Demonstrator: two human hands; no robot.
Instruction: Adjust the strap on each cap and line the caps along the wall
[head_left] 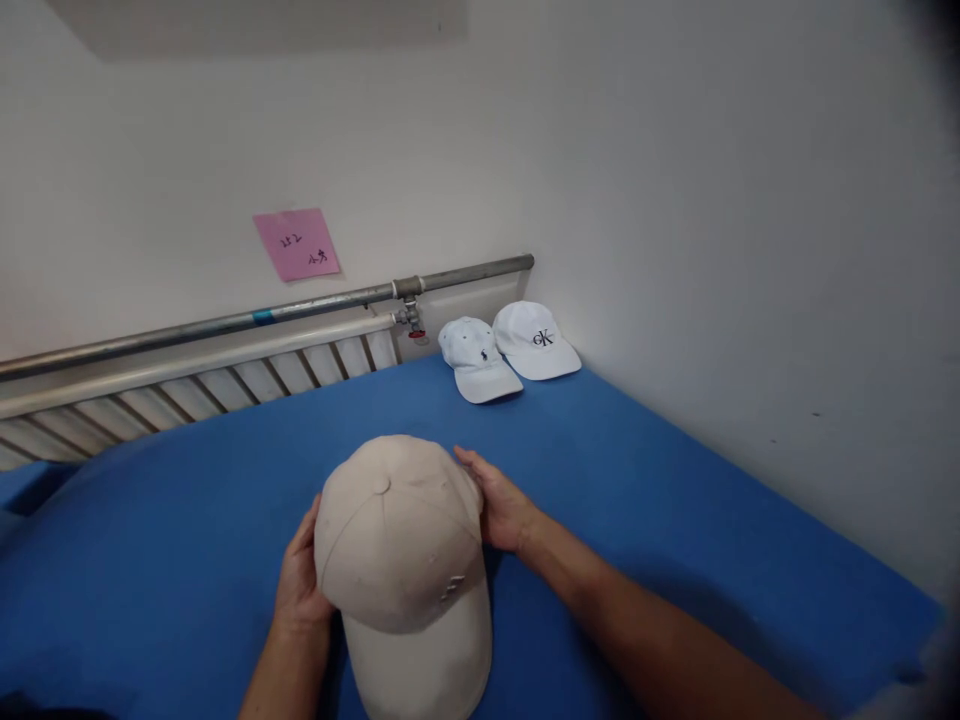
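Note:
A beige baseball cap (397,530) is held between both my hands, crown up and brim toward me, over the blue surface. My left hand (301,580) grips its left side, the fingers partly hidden behind the crown. On the opposite side, my right hand (504,503) grips the crown's right edge, some of its fingers out of sight. A small dark-and-light mark shows on the crown just above the brim. Whether the cap touches the surface I cannot tell.
Two white caps stand side by side in the far corner: one with a small dark emblem (472,350), one with dark letters (531,335). Behind the blue surface (202,520) run a radiator (217,395) and a metal pipe (322,303). A pink note (298,245) hangs on the wall.

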